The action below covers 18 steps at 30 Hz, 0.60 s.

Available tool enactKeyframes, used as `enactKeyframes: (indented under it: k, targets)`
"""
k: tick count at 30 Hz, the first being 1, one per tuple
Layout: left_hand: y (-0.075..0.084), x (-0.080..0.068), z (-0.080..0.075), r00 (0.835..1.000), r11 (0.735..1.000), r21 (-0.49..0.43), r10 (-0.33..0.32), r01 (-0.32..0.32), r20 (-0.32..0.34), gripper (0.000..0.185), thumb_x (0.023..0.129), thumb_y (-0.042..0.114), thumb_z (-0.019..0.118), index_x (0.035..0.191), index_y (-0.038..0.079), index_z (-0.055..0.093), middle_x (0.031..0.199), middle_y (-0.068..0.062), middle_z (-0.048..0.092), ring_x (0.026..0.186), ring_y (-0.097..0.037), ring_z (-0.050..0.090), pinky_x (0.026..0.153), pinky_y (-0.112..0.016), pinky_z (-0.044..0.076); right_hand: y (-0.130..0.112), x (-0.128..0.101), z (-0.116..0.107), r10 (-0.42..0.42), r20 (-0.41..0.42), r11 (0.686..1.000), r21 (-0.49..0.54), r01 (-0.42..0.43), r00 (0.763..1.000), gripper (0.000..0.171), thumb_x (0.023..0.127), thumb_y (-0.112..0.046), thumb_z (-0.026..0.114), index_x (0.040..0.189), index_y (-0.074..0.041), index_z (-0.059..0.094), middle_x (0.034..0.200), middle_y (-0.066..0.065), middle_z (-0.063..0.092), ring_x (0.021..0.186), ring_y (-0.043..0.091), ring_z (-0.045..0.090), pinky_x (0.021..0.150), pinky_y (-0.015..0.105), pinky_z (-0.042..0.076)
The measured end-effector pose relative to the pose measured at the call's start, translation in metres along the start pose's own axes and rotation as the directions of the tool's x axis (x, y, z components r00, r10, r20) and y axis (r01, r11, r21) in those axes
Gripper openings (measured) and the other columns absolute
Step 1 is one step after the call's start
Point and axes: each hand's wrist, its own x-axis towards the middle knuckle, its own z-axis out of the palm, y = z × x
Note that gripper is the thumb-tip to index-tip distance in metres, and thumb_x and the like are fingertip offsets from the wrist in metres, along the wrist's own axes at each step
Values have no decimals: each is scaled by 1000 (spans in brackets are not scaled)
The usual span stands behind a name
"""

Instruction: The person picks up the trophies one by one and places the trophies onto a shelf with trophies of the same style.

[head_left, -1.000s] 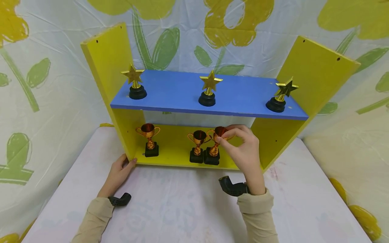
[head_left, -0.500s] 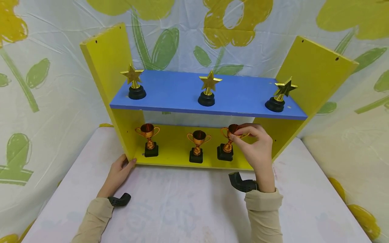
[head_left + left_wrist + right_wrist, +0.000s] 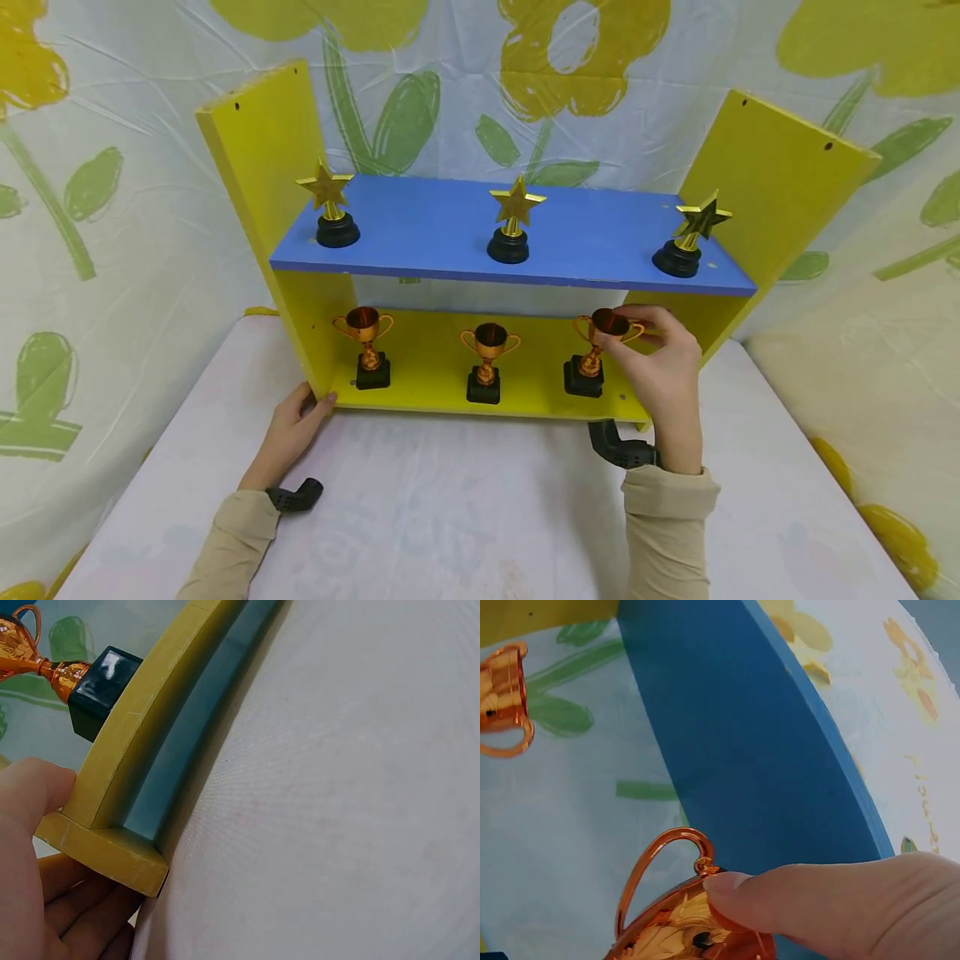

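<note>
My right hand [image 3: 663, 358] pinches the cup of a bronze-coloured trophy [image 3: 590, 367] between thumb and fingers. Its black square base overlaps the right part of the yellow lower board [image 3: 536, 375]. In the right wrist view, the thumb presses the trophy's cup [image 3: 682, 930] near a handle, and the fingers are hidden. Two matching trophies stand upright on the lower board, a middle one [image 3: 489, 358] and a left one [image 3: 367, 346]. My left hand [image 3: 296, 425] grips the shelf's lower left corner [image 3: 112, 855], thumb on the front and fingers curled round the outside.
A blue upper board [image 3: 420, 217] carries a left star trophy [image 3: 330, 204], a middle star trophy [image 3: 513, 218] and a right star trophy [image 3: 690, 233]. Yellow side panels, left [image 3: 262, 158] and right [image 3: 772, 183], rise above it. The shelf stands on a white-covered table [image 3: 435, 500] before a flower-printed cloth [image 3: 465, 75].
My right hand has carried its trophy rightward along the lower board, away from the middle trophy it was beside. The left hand has stayed at the shelf corner.
</note>
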Motion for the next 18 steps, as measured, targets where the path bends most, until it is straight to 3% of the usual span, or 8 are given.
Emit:
enactKeyframes:
  k: [12,18]
  targets:
    - [2,-1,1,1000,1000,11,-9,9,-1,57,101,41,55,143,4,46,144,-20,50,134,-38,43,111,-58,32,12,5,-15,123,76,991,-57,-119,989,38,82,-16,81,117,-3,70,119,14,66,115,32,57,99,46,43]
    - [3,-1,1,1000,1000,10,-5,5,-1,57,101,41,55,143,4,46,143,-21,50,134,-39,43,110,-58,32,23,8,-18,132,95,989,-80,-124,987,38,83,-13,80,118,-1,69,121,19,65,124,38,53,104,56,40]
